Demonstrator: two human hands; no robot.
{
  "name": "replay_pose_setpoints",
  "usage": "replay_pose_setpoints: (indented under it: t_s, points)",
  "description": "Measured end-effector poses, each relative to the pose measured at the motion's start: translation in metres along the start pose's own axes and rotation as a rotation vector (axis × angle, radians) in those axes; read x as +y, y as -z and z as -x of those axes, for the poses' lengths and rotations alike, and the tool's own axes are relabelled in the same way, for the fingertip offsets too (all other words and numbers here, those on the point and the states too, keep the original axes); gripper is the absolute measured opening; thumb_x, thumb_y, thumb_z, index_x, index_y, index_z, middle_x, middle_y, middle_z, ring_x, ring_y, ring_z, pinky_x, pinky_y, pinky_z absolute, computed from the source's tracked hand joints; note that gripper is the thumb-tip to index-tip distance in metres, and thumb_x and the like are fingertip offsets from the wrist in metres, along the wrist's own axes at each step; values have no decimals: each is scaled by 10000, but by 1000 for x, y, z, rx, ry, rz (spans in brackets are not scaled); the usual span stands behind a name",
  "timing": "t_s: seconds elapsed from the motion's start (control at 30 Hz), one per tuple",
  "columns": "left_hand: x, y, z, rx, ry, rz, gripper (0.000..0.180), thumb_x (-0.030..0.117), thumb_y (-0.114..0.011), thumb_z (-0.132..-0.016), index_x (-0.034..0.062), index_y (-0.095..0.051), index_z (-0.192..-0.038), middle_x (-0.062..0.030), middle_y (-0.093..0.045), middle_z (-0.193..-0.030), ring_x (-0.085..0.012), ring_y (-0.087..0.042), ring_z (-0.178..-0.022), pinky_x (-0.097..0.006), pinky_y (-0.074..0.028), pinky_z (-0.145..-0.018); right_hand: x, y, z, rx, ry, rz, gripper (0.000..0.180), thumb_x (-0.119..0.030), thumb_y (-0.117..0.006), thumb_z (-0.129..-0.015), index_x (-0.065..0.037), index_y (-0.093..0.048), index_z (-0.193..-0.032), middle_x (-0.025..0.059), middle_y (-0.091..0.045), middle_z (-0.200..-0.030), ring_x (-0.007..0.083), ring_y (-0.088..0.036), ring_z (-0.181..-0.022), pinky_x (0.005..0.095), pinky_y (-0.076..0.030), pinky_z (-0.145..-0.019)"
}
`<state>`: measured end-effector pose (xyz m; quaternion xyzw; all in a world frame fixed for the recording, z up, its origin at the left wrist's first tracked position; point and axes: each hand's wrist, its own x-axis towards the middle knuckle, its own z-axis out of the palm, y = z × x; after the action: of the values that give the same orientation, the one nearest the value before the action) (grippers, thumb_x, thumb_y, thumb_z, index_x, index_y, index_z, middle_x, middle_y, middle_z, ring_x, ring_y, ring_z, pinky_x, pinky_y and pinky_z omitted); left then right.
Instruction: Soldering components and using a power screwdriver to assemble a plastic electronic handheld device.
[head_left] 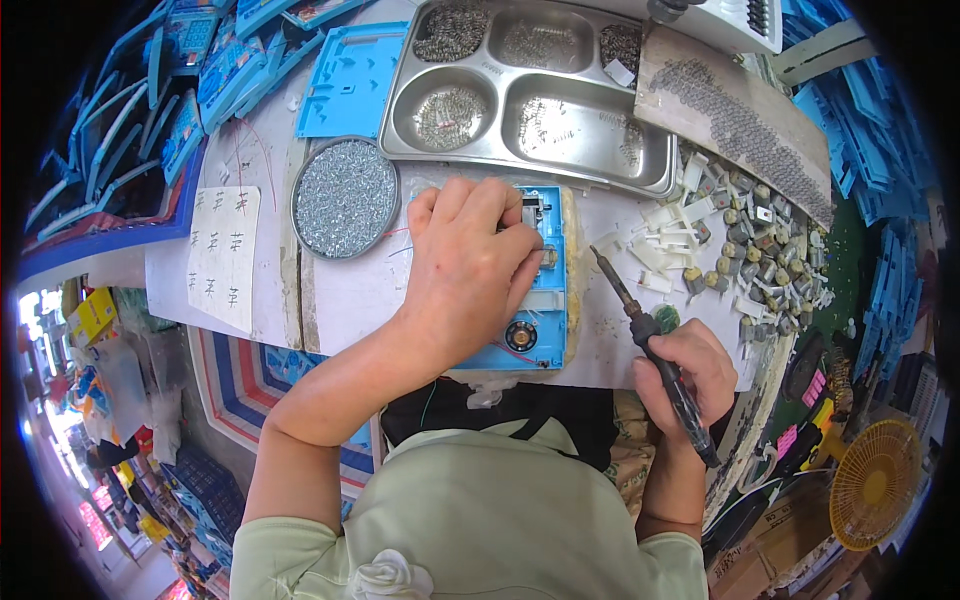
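A blue plastic casing lies on a yellowish padded block at the table's front edge. Inside it sit a small round speaker, thin wires and a few metal parts. My left hand covers the casing's left side, fingers curled and thumb pressed in toward a small part at its upper middle; what they pinch is hidden. To the right, my right hand is closed round the black handle of a soldering iron. The iron's tip points up and left, apart from the casing.
A round dish of small screws stands left of the casing. Behind is a steel compartment tray of springs and metal bits. Small motors and white plastic parts lie heaped at right, below a board of small parts. Blue casings pile up far left.
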<state>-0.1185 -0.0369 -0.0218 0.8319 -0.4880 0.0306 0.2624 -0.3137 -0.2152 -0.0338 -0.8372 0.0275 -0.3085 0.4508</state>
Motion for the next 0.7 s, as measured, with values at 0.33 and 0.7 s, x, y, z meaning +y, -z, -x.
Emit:
replay_pose_setpoints:
  t_s: [0.33, 0.7]
  points:
    - [-16, 2, 8, 197, -136, 61, 194, 62, -820, -737, 130, -748, -904, -10, -653, -935, -223, -596, -886, -390, -362, -851, 1, -2, 4, 28, 6, 2, 290, -18, -824, -751, -10, -697, -1012, 71, -598, -653, 222, -544, -554, 315, -427, -523]
    - [-18, -6, 12, 121, -229, 57, 253, 58, -813, -700, 149, -725, -919, 27, -665, -901, -194, -596, -858, -413, -334, -853, 3, -11, -4, -3, 53, -11, 306, -7, -825, -737, -7, -696, -1015, 57, -583, -647, 207, -507, -540, 312, -412, -514]
